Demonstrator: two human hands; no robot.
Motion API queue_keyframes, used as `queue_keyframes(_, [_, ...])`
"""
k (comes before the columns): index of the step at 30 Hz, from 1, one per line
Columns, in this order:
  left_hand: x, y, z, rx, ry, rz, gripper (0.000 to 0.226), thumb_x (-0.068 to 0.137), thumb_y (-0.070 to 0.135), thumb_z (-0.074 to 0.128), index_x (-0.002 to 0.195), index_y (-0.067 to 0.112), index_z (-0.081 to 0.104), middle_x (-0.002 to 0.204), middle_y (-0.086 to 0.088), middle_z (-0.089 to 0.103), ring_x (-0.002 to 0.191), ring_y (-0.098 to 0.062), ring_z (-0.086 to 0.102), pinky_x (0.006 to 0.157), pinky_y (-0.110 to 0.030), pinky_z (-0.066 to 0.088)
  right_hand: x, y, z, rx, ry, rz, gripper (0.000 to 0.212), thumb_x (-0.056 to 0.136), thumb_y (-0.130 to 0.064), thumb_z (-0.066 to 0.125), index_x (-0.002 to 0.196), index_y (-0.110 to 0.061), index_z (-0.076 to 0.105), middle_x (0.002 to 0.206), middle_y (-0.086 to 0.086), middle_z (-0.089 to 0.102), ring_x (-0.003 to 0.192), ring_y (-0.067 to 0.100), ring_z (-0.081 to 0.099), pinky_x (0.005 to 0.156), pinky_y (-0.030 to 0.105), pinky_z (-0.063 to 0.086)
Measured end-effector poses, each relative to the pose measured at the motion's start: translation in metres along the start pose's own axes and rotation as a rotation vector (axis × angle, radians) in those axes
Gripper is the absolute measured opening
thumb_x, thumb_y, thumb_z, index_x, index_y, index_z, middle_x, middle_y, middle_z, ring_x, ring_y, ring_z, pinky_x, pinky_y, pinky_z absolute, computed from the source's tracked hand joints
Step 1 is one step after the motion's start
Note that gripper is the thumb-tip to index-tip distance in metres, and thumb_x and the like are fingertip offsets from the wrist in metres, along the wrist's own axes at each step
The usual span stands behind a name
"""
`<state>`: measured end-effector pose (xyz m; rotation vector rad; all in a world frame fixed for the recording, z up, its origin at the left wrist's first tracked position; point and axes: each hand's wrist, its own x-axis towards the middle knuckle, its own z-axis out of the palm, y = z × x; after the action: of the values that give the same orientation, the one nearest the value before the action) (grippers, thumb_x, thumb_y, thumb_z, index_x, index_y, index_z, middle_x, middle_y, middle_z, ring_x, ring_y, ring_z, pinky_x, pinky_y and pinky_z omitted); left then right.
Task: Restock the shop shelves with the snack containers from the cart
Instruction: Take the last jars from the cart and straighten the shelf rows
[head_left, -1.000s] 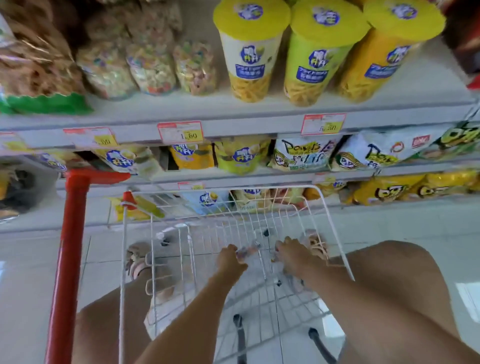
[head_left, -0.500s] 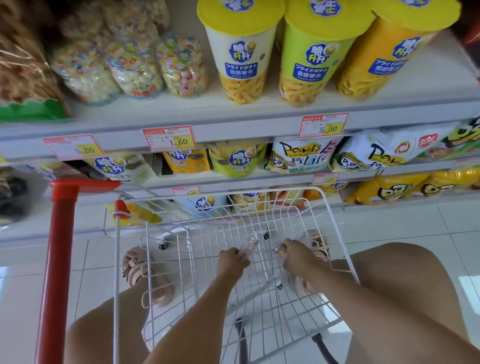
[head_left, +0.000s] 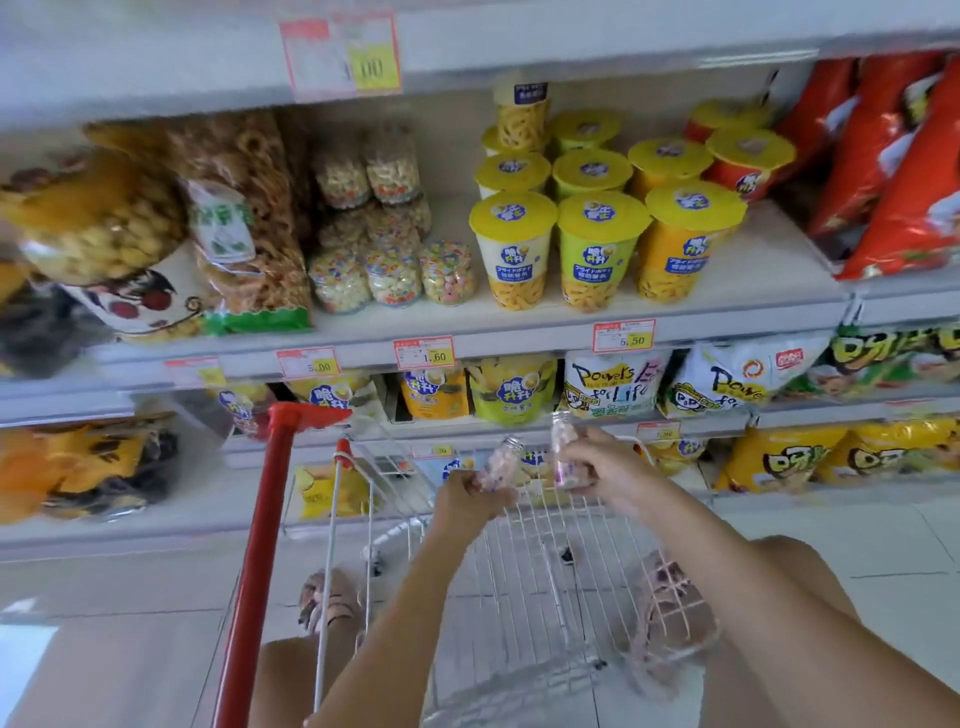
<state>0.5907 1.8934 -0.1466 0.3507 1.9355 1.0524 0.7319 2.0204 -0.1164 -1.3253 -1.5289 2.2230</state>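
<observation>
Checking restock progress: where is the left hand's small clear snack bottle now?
Head view, lower centre: the small clear snack bottle is held in the left hand above the white wire cart.

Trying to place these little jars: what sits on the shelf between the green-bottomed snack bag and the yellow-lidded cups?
In the head view, small clear jars of coloured puffs fill that stretch, standing between the snack bag and the yellow-lidded cups.

The white middle shelf (head_left: 769, 260) holds tall cups (head_left: 513, 249) with yellow lids in rows. Left of them stand small clear jars (head_left: 392, 275) of colourful puffs, then a big bag (head_left: 249, 244) of curly snacks. Red bags (head_left: 893, 182) lean at the right end.
</observation>
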Motion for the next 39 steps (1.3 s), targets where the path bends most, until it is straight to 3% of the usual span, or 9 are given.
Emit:
queue_keyframes(2, [-0.021, 0.013, -0.011, -0.153, -0.099, 0.028, 0.059, 0.046, 0.03, 0.083, 0.093, 0.003, 0.059, 0.08, -0.007, 0.065, 0.075, -0.025, 0.064, 0.088, -0.04, 0.053, -0.024, -0.018, 0.003, 0.159, -0.128, -0.015, 0.034, 0.083, -0.003, 0.061, 0.115, -0.011, 0.052, 0.116, 0.021, 0.055, 0.092, 0.027, 0.057, 0.082, 0.041, 0.053])
queue_keyframes(6, [-0.074, 0.046, -0.028, -0.486, -0.34, 0.106, 0.01, 0.085, -0.001, 0.062, 0.094, 0.0, 0.057, 0.076, -0.011, 0.061, 0.064, -0.019, 0.058, 0.067, -0.03, 0.051, -0.076, -0.052, 0.014, 0.351, -0.251, -0.099, 0.044, 0.074, -0.007, 0.064, 0.116, -0.005, 0.053, 0.105, 0.019, 0.065, 0.09, 0.029, 0.065, 0.079, 0.041, 0.055])
queue_keyframes(11, [-0.125, 0.087, -0.039, -0.764, -0.416, 0.231, 0.033, 0.077, 0.0, 0.06, 0.109, 0.001, 0.054, 0.075, -0.004, 0.061, 0.06, -0.011, 0.051, 0.049, -0.018, 0.046, -0.135, -0.091, 0.034, 0.323, -0.173, -0.272, 0.039, 0.066, -0.007, 0.067, 0.105, -0.004, 0.061, 0.088, 0.013, 0.067, 0.078, 0.026, 0.062, 0.072, 0.037, 0.056])
queue_keyframes(15, [-0.154, 0.124, -0.05, -0.984, -0.541, 0.282, 0.048, 0.084, 0.028, 0.063, 0.124, 0.006, 0.052, 0.08, -0.002, 0.06, 0.054, -0.006, 0.049, 0.046, -0.014, 0.042, -0.166, -0.13, 0.04, 0.324, -0.115, -0.451, 0.014, 0.089, -0.011, 0.058, 0.101, -0.005, 0.06, 0.082, 0.015, 0.069, 0.064, 0.022, 0.064, 0.06, 0.03, 0.057])
queue_keyframes(20, [-0.184, 0.171, -0.063, -1.096, -0.577, 0.299, 0.051, 0.085, 0.033, 0.051, 0.125, 0.001, 0.052, 0.089, -0.009, 0.064, 0.058, -0.01, 0.056, 0.049, -0.016, 0.049, -0.196, -0.171, 0.039, 0.292, -0.055, -0.551, 0.04, 0.094, -0.043, 0.047, 0.093, -0.005, 0.06, 0.068, 0.01, 0.068, 0.054, 0.019, 0.064, 0.054, 0.027, 0.056])
queue_keyframes(23, [-0.201, 0.186, -0.068, -1.058, -0.565, 0.361, 0.039, 0.082, 0.02, 0.056, 0.116, 0.0, 0.057, 0.115, -0.02, 0.061, 0.091, -0.023, 0.065, 0.074, -0.026, 0.058, -0.211, -0.186, 0.037, 0.31, -0.055, -0.553, 0.043, 0.09, -0.046, 0.049, 0.096, -0.005, 0.061, 0.062, 0.007, 0.066, 0.054, 0.019, 0.062, 0.056, 0.03, 0.055])
queue_keyframes(27, [-0.206, 0.198, -0.079, -0.916, -0.625, 0.407, 0.026, 0.082, 0.008, 0.067, 0.103, 0.005, 0.052, 0.117, -0.023, 0.059, 0.11, -0.03, 0.061, 0.094, -0.04, 0.05, -0.22, -0.204, 0.029, 0.246, -0.071, -0.585, 0.047, 0.078, -0.048, 0.058, 0.101, -0.008, 0.068, 0.076, 0.005, 0.071, 0.066, 0.017, 0.067, 0.073, 0.033, 0.054])
queue_keyframes(34, [-0.213, 0.25, -0.109, -0.463, -0.259, 0.708, 0.023, 0.092, 0.022, 0.053, 0.102, 0.003, 0.062, 0.094, -0.007, 0.072, 0.089, -0.017, 0.069, 0.082, -0.03, 0.056, -0.241, -0.26, 0.016, -0.073, 0.019, -0.825, 0.036, 0.085, -0.041, 0.06, 0.103, -0.01, 0.065, 0.1, 0.026, 0.064, 0.086, 0.025, 0.061, 0.073, 0.033, 0.051])
queue_keyframes(39, [-0.208, 0.284, -0.144, -0.193, -0.005, 0.82, 0.02, 0.088, 0.025, 0.063, 0.102, 0.012, 0.067, 0.107, -0.015, 0.068, 0.099, -0.028, 0.066, 0.09, -0.04, 0.054, -0.241, -0.307, 0.028, -0.461, 0.2, -1.015, 0.028, 0.081, -0.044, 0.066, 0.098, -0.022, 0.065, 0.088, 0.004, 0.066, 0.073, 0.014, 0.06, 0.064, 0.022, 0.046])
